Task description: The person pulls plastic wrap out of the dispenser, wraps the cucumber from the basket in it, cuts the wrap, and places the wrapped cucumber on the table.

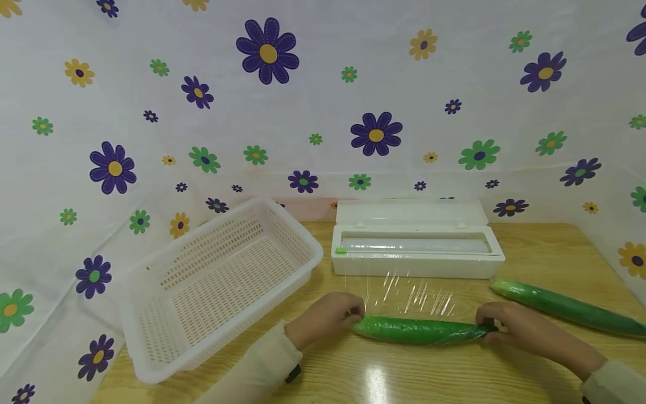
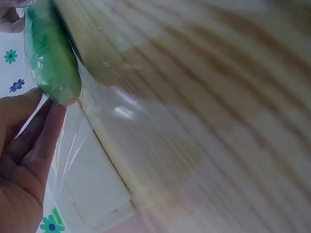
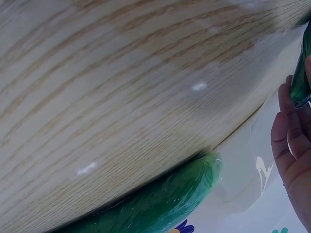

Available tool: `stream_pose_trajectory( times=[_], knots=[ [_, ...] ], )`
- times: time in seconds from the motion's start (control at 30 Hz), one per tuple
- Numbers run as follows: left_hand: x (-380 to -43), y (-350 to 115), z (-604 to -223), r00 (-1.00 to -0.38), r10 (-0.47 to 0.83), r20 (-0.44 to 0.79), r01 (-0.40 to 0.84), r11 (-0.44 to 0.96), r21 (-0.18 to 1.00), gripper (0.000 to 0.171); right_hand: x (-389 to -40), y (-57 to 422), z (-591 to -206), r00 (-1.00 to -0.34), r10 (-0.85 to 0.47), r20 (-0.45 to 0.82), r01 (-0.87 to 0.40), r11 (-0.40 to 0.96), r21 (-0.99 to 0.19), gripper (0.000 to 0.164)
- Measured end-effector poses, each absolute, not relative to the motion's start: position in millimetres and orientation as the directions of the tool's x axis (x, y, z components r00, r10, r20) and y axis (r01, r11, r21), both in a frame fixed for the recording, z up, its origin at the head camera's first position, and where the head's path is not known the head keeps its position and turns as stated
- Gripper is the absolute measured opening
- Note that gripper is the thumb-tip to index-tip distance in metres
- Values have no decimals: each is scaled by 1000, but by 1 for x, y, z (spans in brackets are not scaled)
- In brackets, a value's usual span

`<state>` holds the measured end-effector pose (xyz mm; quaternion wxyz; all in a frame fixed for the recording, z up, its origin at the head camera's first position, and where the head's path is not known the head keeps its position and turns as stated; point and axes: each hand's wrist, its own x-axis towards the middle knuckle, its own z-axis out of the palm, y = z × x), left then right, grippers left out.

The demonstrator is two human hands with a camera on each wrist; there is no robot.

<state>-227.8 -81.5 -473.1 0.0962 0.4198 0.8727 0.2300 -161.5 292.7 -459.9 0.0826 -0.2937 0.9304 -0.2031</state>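
Note:
A green cucumber with clear cling film about it lies crosswise in front of me in the head view. My left hand holds its left end, thumb and fingers at the tip, as the left wrist view also shows. At the darker right end, my right hand grips the tip between thumb and fingers. From the cucumber a sheet of cling film stretches back to a white dispenser box. Its lid stands up, and a film roll shows inside.
A second cucumber, glossy with film in the right wrist view, lies to the right beyond my right hand. At the left stands a white perforated basket on the wooden table. Behind hangs a flower-patterned sheet.

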Motion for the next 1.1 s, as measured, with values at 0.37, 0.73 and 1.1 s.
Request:
stream_pose_trajectory(
  times=[0.37,0.73,1.1],
  knots=[
    [-216,-76,-473,-578,816,12,805,568,174,30,-160,290,-459,-831,-552,-78,-476,776,-414,16],
    [-212,-70,-475,-633,774,-23,770,632,88,35,-158,287,-465,-848,-528,-38,-488,808,-331,21],
    [-209,-69,-472,-637,770,33,771,635,47,40,-156,285,-469,-825,-553,119,-563,785,-258,30]
  ],
)
